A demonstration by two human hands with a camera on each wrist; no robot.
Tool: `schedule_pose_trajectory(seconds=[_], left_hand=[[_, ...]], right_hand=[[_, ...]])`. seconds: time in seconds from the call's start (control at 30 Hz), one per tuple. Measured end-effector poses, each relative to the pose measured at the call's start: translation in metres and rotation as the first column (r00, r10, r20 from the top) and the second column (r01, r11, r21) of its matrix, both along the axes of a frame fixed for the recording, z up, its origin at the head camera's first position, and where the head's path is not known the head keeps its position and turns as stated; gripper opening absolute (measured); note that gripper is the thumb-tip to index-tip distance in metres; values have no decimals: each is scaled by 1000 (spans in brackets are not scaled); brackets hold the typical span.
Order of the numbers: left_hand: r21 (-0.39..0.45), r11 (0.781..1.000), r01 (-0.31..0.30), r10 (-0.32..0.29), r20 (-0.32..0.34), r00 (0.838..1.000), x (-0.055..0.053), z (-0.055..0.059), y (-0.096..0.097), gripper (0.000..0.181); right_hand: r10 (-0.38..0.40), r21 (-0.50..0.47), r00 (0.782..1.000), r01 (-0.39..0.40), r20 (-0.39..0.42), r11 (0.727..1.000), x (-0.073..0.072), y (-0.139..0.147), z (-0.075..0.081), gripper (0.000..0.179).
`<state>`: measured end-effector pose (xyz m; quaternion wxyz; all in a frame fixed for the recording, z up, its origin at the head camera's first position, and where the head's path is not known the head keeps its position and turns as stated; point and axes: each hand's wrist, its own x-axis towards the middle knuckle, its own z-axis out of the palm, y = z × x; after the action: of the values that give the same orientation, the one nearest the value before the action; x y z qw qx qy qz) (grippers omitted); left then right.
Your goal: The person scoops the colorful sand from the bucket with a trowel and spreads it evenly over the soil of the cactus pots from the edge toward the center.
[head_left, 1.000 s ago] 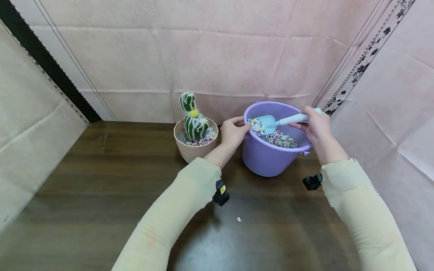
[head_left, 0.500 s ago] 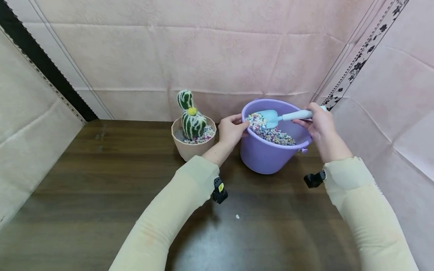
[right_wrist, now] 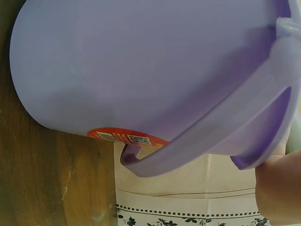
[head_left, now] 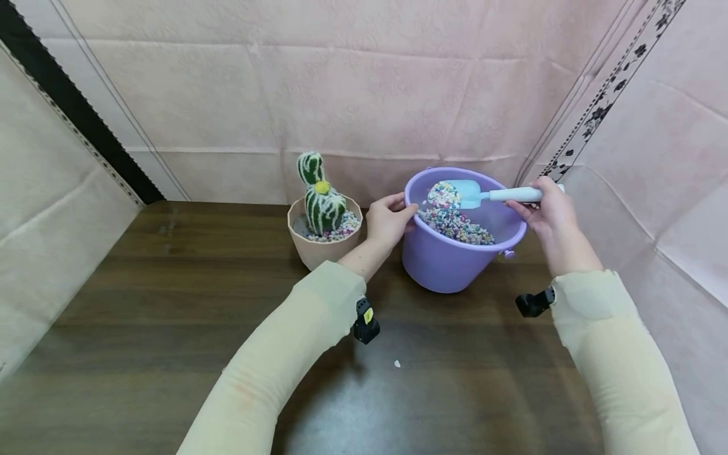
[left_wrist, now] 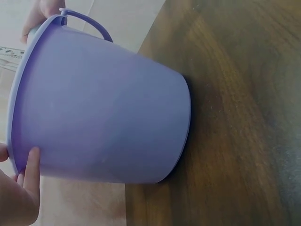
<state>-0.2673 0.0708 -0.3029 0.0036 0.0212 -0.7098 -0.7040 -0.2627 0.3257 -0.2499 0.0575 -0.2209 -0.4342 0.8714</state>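
A purple bucket [head_left: 446, 268] stands on the table, with small multicoloured pebbles [head_left: 461, 229] inside. My left hand [head_left: 388, 222] pinches its left rim; in the left wrist view a finger [left_wrist: 32, 172] lies against the outer wall. Over the bucket's mouth, my right hand [head_left: 550, 212] grips the pale handle of a light blue hand trowel [head_left: 469, 194]. The trowel's blade points left and carries a heap of pebbles. In the right wrist view, the bucket's wall and lowered handle [right_wrist: 211, 122] cover most of the picture, and the trowel's blade is hidden.
Left of the bucket, a beige pot [head_left: 318, 254] holds a green striped cactus [head_left: 325, 210] with a yellow flower, pebbles around its base. A small white chip [head_left: 397, 364] lies on the wooden table [head_left: 170, 328]. Patterned cloth walls [head_left: 364, 95] enclose the back and sides.
The trowel has come up out of the pebbles with a load on its blade, and my right hand has shifted slightly right. My left hand keeps its place on the rim.
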Motion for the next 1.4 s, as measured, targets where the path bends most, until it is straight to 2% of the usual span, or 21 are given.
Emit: schedule_pose_trajectory(seconds=[0.13, 0.27, 0.43, 0.67, 0.83, 0.93, 1.1, 1.27, 1.33, 1.4], left_hand=[[9, 1000, 21, -21, -11, 1000, 6, -1, -5, 38], [0, 996, 90, -90, -32, 995, 14, -6, -17, 39], [-29, 989, 148, -149, -34, 988, 27, -11, -40, 37], [-36, 987, 157, -157, -4, 988, 40, -13, -80, 32], [-73, 989, 131, -132, -19, 991, 45, -20, -110, 31], [-95, 989, 112, -118, -58, 991, 47, -23, -128, 32], [-96, 994, 58, -66, -84, 994, 44, -28, -157, 34], [-193, 978, -77, 62, -82, 995, 36, -36, -179, 38], [-211, 969, -129, 119, -60, 991, 33, -38, -183, 40], [-216, 965, -151, 149, -26, 989, 31, -40, -186, 44]], right_hand=[[18, -24, 1000, -18, -11, 1000, 2, 0, 0, 13], [24, -56, 999, -25, -29, 998, 3, 1, 1, 11], [13, -62, 999, -15, -32, 998, 4, 4, 3, 10], [12, -81, 1000, -13, -18, 997, 5, 11, 3, 9], [12, -86, 1000, -12, -8, 996, 5, 15, 2, 12], [13, -90, 1000, -13, 5, 996, 5, 15, 3, 12], [18, -105, 1000, -18, -4, 994, 6, 14, 4, 11], [18, -119, 1000, -19, -8, 993, 6, 14, 4, 12], [21, -124, 1000, -21, -3, 992, 6, 14, 4, 12], [23, -127, 1000, -23, 3, 992, 5, 13, 3, 12]])
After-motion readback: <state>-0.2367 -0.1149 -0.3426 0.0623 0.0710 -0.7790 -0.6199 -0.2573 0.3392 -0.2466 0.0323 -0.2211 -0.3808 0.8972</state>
